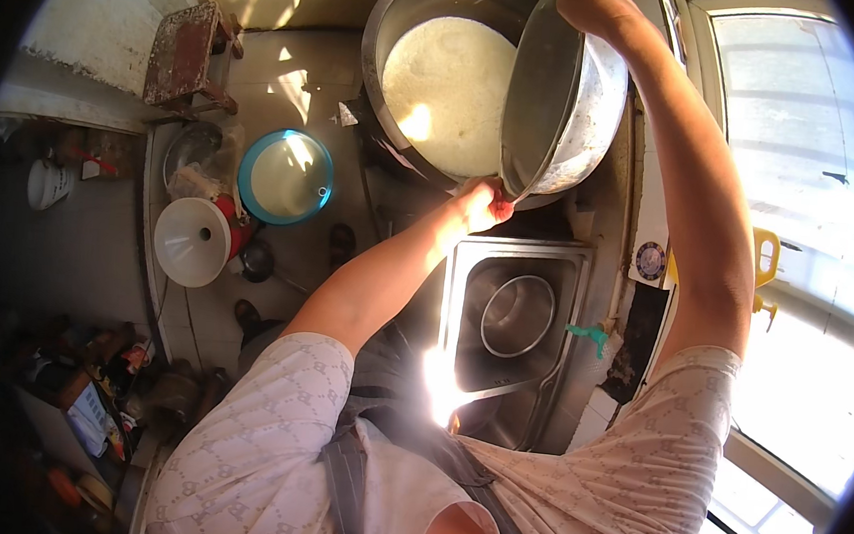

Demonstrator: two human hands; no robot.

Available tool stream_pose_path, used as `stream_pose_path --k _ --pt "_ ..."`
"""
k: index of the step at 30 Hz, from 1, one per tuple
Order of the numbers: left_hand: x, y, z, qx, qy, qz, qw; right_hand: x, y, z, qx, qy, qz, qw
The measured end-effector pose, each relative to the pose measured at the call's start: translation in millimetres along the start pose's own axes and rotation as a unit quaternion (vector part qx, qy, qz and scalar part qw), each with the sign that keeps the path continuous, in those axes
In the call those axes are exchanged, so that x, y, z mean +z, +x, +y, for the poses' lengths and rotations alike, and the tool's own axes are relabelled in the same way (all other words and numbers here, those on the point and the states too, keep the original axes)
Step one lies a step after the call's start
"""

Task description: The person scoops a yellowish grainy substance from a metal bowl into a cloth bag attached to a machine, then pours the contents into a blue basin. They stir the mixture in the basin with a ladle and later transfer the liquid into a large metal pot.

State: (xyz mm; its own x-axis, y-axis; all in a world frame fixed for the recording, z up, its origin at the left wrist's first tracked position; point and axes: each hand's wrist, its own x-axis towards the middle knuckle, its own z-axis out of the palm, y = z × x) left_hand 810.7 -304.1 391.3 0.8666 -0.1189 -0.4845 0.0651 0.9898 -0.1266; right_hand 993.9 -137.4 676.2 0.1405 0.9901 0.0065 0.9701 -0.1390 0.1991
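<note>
Both my hands hold a wide metal basin [585,121] by its rim, tilted steeply on its side. My left hand [486,205] grips the near end of the rim, and my right hand [596,5] grips the far end. The basin hangs over the right side of a large round metal pot [379,75]. Pale, creamy liquid [448,95] with a foamy-looking surface lies in the pot, and sunlight falls on part of it. The basin hides the pot's right part. Whether anything is flowing from the basin cannot be seen.
A metal sink [512,383] with a round metal vessel [518,316] and a green tap [589,332] lies nearer me. To the left are a blue-rimmed bucket [244,196] of pale liquid, a white funnel [188,244], a ladle [256,261] and a worn wooden stool [188,56]. A window [800,108] stands right.
</note>
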Motion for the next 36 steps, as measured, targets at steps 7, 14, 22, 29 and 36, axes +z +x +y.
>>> stream_pose_path --k 7,14,22,29,36 --pt "2.3 -1.6 -1.1 0.006 -0.010 0.007 1.000 -5.6 -5.6 -3.8 0.002 0.016 -0.001 1.000" --pt "0.2 -1.1 -4.1 0.019 0.006 0.008 1.000 -3.2 -9.7 0.9 0.006 0.026 0.005 1.000" --pt "-7.4 6.6 -5.6 0.014 0.005 -0.017 1.000 2.4 -17.1 15.9 -0.004 -0.043 -0.009 0.999" --pt "-10.0 8.7 -8.2 0.011 0.008 -0.026 1.000 -8.5 -23.5 9.2 0.068 -0.054 -0.068 0.994" --pt "-7.7 11.0 -8.4 0.012 0.021 -0.015 1.000 -23.8 -26.7 -2.6 0.152 0.015 -0.081 0.985"
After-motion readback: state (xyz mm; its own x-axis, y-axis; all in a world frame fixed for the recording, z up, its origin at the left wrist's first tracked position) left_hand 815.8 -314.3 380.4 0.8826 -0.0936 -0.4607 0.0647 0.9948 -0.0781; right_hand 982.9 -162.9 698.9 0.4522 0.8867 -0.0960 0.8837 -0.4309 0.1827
